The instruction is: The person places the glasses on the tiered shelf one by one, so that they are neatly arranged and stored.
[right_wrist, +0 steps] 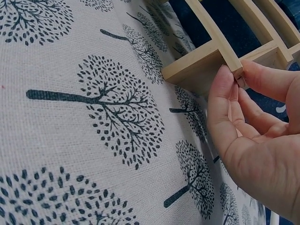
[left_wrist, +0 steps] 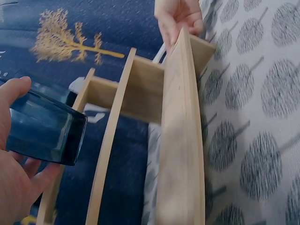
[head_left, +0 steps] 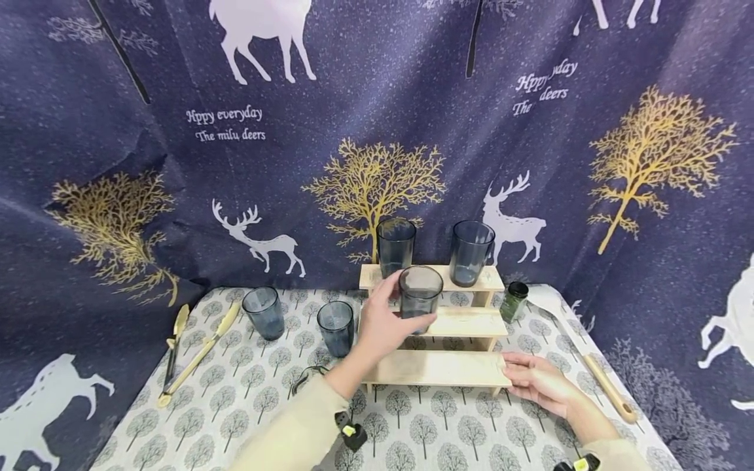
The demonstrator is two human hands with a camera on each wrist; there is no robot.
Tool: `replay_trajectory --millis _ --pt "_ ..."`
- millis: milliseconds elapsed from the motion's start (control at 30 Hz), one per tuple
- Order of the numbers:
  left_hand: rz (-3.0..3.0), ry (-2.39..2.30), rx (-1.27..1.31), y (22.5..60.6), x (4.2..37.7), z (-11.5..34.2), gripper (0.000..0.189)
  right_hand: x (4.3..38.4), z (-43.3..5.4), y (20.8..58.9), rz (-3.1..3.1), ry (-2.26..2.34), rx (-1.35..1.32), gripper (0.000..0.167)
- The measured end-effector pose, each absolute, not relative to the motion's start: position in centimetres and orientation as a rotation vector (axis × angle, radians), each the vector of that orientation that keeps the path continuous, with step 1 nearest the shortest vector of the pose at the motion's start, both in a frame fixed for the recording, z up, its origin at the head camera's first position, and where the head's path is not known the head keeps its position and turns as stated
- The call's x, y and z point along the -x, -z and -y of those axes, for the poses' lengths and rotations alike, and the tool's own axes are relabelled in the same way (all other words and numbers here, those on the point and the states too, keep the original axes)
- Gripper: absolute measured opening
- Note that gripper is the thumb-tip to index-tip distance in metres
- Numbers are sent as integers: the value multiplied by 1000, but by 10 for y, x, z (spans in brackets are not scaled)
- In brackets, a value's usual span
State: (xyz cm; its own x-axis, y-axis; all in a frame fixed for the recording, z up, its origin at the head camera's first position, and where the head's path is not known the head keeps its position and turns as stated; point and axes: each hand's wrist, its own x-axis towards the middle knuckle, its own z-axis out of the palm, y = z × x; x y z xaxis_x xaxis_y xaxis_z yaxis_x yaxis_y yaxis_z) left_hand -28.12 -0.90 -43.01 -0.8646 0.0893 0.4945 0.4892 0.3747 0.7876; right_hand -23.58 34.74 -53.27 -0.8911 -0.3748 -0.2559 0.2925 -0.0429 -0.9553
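My left hand [head_left: 381,324] grips a smoky blue-grey glass tumbler [head_left: 421,294], held upright in front of the upper steps of a three-step wooden rack [head_left: 436,367]. In the left wrist view, a gap shows between the tumbler's base [left_wrist: 75,140] and the middle step [left_wrist: 112,140]. At the rack's right end, my right hand [head_left: 538,383] pinches the end of the bottom step [right_wrist: 229,58] between thumb and fingers. Two similar tumblers stand on the top step, one at the left [head_left: 396,248] and one at the right [head_left: 471,254].
Two more tumblers, one farther left [head_left: 264,314] and one beside the rack [head_left: 336,329], stand on the tree-patterned cloth [head_left: 247,405]. Tongs [head_left: 200,353] lie at the left. A small green jar [head_left: 514,302] and a wooden-handled utensil [head_left: 589,360] are at the right.
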Motion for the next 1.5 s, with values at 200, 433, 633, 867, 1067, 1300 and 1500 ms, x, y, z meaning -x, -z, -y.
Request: replay_trajectory --millis 200,433,633,867,1067,1300,1500 --pt "2304 1520 521 432 287 -28 95 237 -347 534 -1796 1980 97 58" --pt "2336 1520 535 436 293 -61 90 236 -348 535 -1801 1977 93 61" --pt "2380 1496 549 439 295 -76 91 235 -348 536 -1802 1973 88 62" --pt "2418 1484 564 441 295 -82 89 236 -346 535 -1797 1980 116 61" --pt "2447 1483 578 439 292 -81 92 235 -345 535 -1789 1984 133 61" --pt "2458 1535 600 435 281 -58 92 236 -345 535 -1799 1983 104 60" --pt "2371 1585 619 427 269 -22 82 235 -347 536 -1786 1998 101 57"
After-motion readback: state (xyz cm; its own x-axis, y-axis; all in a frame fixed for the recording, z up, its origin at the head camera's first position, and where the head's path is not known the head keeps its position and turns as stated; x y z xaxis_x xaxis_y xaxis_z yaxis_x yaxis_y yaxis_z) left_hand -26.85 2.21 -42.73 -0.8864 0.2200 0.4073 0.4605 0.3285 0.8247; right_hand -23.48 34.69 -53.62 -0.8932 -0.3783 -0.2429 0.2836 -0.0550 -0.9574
